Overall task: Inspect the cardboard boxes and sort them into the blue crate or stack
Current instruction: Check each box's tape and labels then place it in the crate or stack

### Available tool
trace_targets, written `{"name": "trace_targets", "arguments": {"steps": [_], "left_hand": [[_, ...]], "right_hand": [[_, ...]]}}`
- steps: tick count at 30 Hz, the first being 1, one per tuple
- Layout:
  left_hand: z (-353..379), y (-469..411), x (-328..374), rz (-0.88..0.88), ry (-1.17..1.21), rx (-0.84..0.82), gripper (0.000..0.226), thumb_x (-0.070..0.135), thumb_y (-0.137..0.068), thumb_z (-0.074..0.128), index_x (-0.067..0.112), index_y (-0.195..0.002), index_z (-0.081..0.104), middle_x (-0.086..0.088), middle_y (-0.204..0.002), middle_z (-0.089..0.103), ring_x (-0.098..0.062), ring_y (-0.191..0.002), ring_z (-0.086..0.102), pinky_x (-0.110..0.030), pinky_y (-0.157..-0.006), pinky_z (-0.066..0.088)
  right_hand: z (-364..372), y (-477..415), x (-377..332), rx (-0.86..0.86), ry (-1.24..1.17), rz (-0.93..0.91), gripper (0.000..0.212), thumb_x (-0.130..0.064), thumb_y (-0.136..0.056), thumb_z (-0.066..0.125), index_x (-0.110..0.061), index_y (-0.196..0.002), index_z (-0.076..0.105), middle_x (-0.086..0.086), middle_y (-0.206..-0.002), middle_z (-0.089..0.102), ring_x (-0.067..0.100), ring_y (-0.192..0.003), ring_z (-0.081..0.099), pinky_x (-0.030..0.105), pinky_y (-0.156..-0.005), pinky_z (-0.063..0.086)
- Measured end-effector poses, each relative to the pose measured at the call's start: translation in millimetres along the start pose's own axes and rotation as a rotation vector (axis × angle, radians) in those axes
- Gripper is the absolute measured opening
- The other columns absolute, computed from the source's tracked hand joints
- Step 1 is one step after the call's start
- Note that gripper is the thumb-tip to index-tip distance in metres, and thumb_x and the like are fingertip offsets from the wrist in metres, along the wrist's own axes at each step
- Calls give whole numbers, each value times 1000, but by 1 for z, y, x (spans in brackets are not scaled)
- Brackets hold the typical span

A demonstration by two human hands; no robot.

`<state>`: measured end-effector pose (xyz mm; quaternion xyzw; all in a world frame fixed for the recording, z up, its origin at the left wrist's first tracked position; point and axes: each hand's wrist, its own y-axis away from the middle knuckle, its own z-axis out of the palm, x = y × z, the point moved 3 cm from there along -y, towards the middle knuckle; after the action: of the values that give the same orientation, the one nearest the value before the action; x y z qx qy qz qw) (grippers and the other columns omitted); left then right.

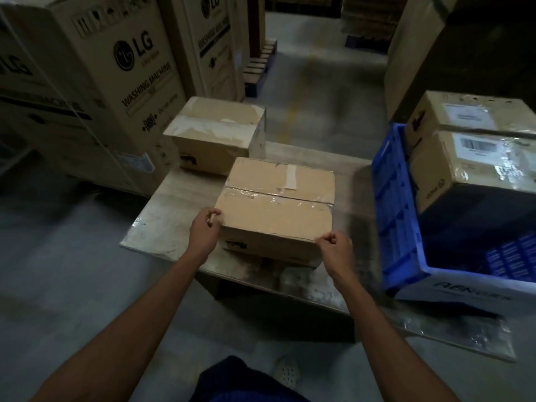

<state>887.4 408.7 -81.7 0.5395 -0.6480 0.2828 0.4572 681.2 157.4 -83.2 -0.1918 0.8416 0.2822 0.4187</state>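
A taped cardboard box [278, 204] lies on a low flat board [162, 204] in front of me. My left hand [204, 230] holds its near left top corner with curled fingers. My right hand [336, 250] pinches its near right top corner. A second taped box [214, 126] sits behind it to the left. The blue crate [397, 216] stands at the right, with two labelled boxes [475, 158] stacked in its far end.
Tall washing-machine cartons [116, 82] rise at the left and back. Another large carton [417, 53] stands at the right rear. A concrete aisle [319, 91] runs between them, with pallets [261, 65] along it. My shoe [287, 371] is on the floor near the board.
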Motion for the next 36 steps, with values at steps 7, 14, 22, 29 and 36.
{"name": "trace_targets", "arguments": {"steps": [7,14,22,29,36], "left_hand": [[6,-17,18,473,-539,-50,32,9,-92,61,8,-123,58,-16,-140,49,-31,-128,45,-45,-104,44],[34,-59,39,639,-864,-313,64,39,-103,45,13,-157,24,-16,-166,8,-31,-154,6,-50,-124,14],[38,-97,8,594,-1048,-512,82,67,-93,3,20,-159,-6,-5,-166,-17,-23,-152,-18,-54,-124,1],[32,-112,22,623,-1121,-606,79,67,-97,12,20,-160,-4,-7,-166,-15,-24,-153,-15,-57,-122,0],[48,-161,56,707,-1101,-694,85,65,-98,35,22,-160,-3,-10,-165,-18,-25,-153,-14,-51,-124,-1]], "right_hand": [[23,-1,-54,100,449,-276,27,-33,-89,66,-24,-113,60,6,-144,39,26,-130,44,47,-104,45],[109,-21,-105,-115,725,-596,59,-44,-97,54,-21,-149,39,10,-165,21,28,-152,19,47,-122,27],[148,-43,-93,-178,950,-539,80,-63,-93,-1,-23,-162,10,10,-170,-2,28,-156,-4,52,-125,4],[150,-40,-108,-175,930,-496,73,-63,-98,13,-25,-160,19,9,-169,8,28,-155,6,51,-122,12],[129,-99,-155,-336,991,-442,99,-71,-84,57,-28,-161,11,8,-169,-1,31,-155,0,58,-121,12]]}}
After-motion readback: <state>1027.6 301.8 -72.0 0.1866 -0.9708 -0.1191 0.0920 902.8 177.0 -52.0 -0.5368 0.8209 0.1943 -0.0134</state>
